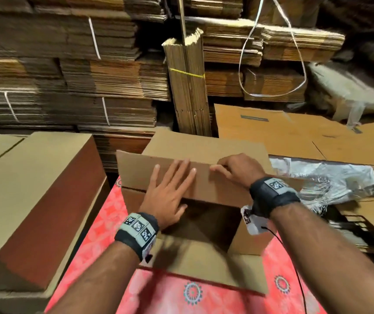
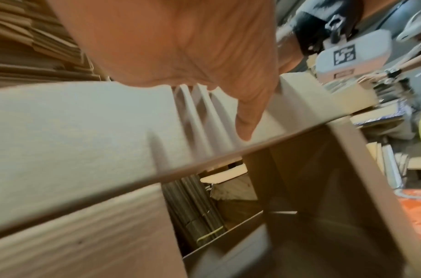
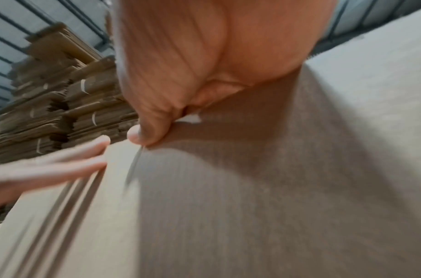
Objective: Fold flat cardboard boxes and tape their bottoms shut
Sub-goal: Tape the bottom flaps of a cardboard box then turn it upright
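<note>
We note one cardboard box (image 1: 204, 214) opened into shape, sitting on the red patterned cloth (image 1: 95, 223) that covers the counter, directly in front of the person. Its far long flap (image 1: 177, 175) is being folded down over the opening; the near flap (image 1: 204, 268) lies splayed outward toward the person, and the interior is dark and open between them. We judge the job for this box roughly midway: the tube is erected, flap closing is under way, and no tape is visible on it. We see no tape roll in any view, so taping remains entirely ahead. An assembled box (image 1: 34, 200) stands to the left; bundled flat boxes (image 1: 68, 87) are stacked behind, so more work remains. The left hand (image 1: 170, 189) lies flat on the far flap, fingers straight and spread, pressing, holding nothing. The right hand (image 1: 238, 171) sits just beside it at the flap's upper edge, fingers curled, thumb and fingertips (image 3: 138, 135) pinching the cardboard edge: a narrow grip on the flap. Both forearms reach forward, wrists above the open box.
</note>
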`<state>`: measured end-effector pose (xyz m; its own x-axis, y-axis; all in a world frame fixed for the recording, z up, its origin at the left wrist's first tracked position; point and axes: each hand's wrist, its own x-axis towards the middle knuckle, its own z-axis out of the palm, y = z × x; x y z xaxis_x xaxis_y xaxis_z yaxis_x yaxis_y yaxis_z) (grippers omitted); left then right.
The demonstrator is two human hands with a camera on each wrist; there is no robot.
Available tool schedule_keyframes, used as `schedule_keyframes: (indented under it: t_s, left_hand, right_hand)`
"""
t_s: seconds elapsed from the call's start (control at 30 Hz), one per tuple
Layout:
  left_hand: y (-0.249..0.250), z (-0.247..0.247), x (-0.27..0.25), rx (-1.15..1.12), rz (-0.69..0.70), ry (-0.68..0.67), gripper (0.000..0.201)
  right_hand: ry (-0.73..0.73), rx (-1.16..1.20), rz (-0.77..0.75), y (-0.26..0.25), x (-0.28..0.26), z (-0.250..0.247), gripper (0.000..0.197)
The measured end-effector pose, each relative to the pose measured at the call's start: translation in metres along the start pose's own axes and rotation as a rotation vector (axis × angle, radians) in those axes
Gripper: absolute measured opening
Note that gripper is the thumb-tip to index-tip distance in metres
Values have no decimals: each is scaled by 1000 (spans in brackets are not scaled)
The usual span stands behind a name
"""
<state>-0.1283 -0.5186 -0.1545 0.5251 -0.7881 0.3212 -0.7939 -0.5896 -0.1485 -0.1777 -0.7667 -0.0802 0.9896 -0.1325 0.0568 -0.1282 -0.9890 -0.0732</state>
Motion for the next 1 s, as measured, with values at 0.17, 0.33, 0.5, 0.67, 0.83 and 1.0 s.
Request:
schedule_keyframes:
  t_s: [0.17,0.33,0.5,0.67,0.83,1.0]
  left_hand:
    - [-9,24,47,-11,-70,-269,118]
    - [-12,47,84,-5,-102,-620,111]
    - [-15,63,91,-53,-99,-748,112]
    - [-12,59,93,-78,-124,-649,111]
    - [-26,53,90,-84,-102,-571,109]
    - [-42,55,88,-90,-127,-541,107]
  right_hand:
    - [57,-95,49,18,38,27,42]
    - [180,-52,21,17,30,67,56]
    - [59,68,30,19,-16,85,88]
    - [-60,-9,171,36,-51,116,90]
    - [15,29,339,45,-93,119,100]
    - [0,26,521,58,-164,114,96]
